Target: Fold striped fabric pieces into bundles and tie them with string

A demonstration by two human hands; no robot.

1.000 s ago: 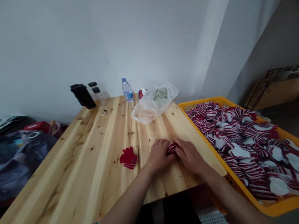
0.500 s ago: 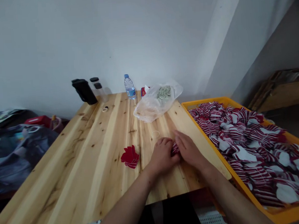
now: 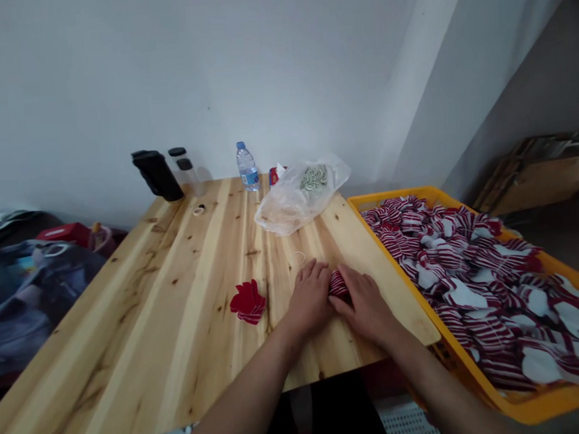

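Both hands meet near the front right of a wooden table [image 3: 176, 306]. My left hand [image 3: 310, 297] and my right hand [image 3: 362, 303] together press and hold a small stack of red-and-white striped fabric pieces [image 3: 337, 284] between them, mostly hidden by the fingers. A small fanned pile of red fabric pieces [image 3: 247, 302] lies on the wood to the left of my left hand. A thin rubber band [image 3: 297, 258] lies just beyond my hands.
A yellow crate [image 3: 535, 403] heaped with striped fabric pieces stands at the table's right. A clear plastic bag [image 3: 293, 200], a water bottle [image 3: 247, 167], a black flask [image 3: 156, 176] and clear jars stand at the far edge. Bags lie at the left.
My hands have stayed closed around the striped stack, the fingers shifting slightly on it. The view has moved a little; nothing else has changed.
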